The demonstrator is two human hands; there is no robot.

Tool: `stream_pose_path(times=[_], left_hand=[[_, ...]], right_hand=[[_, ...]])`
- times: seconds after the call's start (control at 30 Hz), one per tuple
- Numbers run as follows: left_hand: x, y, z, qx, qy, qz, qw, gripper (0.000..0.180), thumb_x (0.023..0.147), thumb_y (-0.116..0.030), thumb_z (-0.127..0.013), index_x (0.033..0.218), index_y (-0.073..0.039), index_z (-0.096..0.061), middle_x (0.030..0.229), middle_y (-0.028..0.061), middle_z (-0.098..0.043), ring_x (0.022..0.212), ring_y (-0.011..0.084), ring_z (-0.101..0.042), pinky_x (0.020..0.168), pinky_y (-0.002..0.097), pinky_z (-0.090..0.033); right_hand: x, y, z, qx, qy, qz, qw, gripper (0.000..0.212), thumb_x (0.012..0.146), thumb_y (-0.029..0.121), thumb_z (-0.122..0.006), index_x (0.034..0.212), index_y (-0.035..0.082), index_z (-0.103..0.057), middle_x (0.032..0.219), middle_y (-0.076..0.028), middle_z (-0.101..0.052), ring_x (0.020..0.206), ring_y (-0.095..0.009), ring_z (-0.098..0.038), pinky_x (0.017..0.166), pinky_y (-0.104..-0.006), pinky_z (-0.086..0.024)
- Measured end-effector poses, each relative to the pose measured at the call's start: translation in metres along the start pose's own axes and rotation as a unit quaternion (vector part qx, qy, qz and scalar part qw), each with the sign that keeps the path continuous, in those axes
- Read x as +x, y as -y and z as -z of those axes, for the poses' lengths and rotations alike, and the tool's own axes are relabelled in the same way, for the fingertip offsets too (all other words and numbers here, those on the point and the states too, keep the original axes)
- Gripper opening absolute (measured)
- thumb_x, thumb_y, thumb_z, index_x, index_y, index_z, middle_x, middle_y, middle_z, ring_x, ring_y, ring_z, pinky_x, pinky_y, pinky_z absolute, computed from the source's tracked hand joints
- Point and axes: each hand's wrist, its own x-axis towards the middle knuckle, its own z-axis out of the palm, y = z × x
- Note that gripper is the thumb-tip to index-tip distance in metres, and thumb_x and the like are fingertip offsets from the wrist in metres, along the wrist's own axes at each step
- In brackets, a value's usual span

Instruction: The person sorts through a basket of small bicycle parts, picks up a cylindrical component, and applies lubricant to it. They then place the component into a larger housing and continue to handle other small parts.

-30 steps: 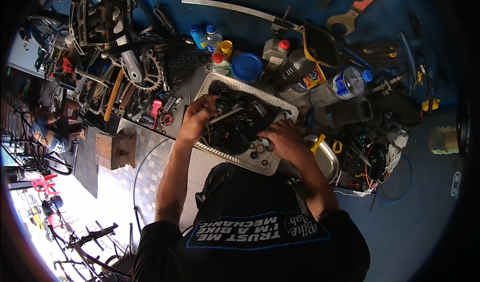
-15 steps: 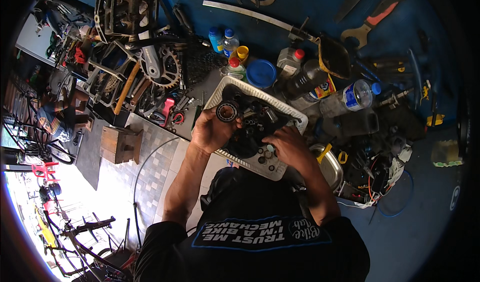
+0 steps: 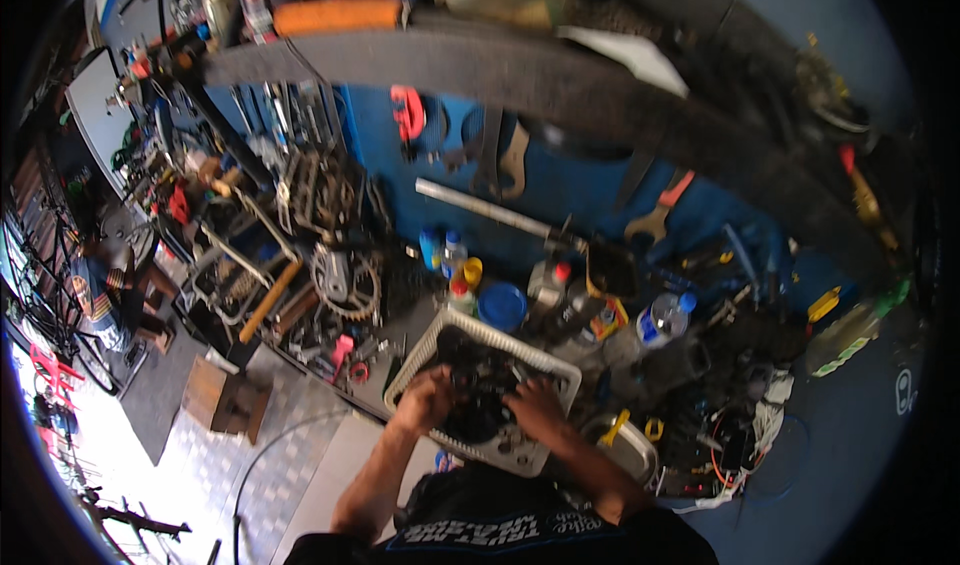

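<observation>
A pale plastic basket (image 3: 570,370) of dark small parts (image 3: 480,420) lies in front of me. My left hand (image 3: 428,400) is over its left side, fingers curled closed round the bearing seen clearly a moment ago; blur and the fingers now mostly hide it. Inside the right side of the basket, my right hand (image 3: 535,405) touches the loose parts, its fingers pointing down among them. Blur hides whether those fingers pinch anything. Several small round pieces lie near the basket's front right corner.
Behind the basket stand a blue-lidded tub (image 3: 502,308) and several bottles, one with a blue cap (image 3: 665,320). A metal tray (image 3: 625,445) is at the right. Left are a chainring (image 3: 345,283) and an orange-handled tool (image 3: 270,302). A dark beam (image 3: 540,65) crosses above.
The view has tilted up, bringing the beam and shelf into sight and shifting the basket lower. My left hand has drawn the bearing in lower over the basket; my right hand stays among the parts.
</observation>
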Motion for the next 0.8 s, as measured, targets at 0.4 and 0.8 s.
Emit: stream_pose_path(times=[0.4,0.8], left_hand=[[-0.024,-0.008,-0.032,0.382,-0.150,-0.005,0.912,0.035,0.102,-0.033,-0.076,0.112,0.000,-0.074,0.100,0.0036,-0.074,0.097,0.0142,-0.065,0.089,0.0316,-0.051],[-0.006,0.051,-0.054,0.875,0.017,-0.065,0.479,0.041,0.099,-0.042,-0.069,0.115,-0.005,-0.075,0.149,0.0204,-0.053,0.140,0.0430,-0.045,0.114,0.0576,-0.040]], right_hand=[[-0.012,0.001,0.039,0.069,0.068,-0.066,0.993,0.052,0.091,0.039,-0.076,0.137,0.017,-0.071,0.137,-0.014,-0.063,0.133,-0.037,-0.052,0.110,-0.0542,-0.041],[-0.063,-0.008,0.081,0.064,0.025,-0.077,0.995,0.053,0.093,0.044,-0.073,0.139,0.019,-0.069,0.131,-0.013,-0.068,0.129,-0.036,-0.058,0.111,-0.0535,-0.039]])
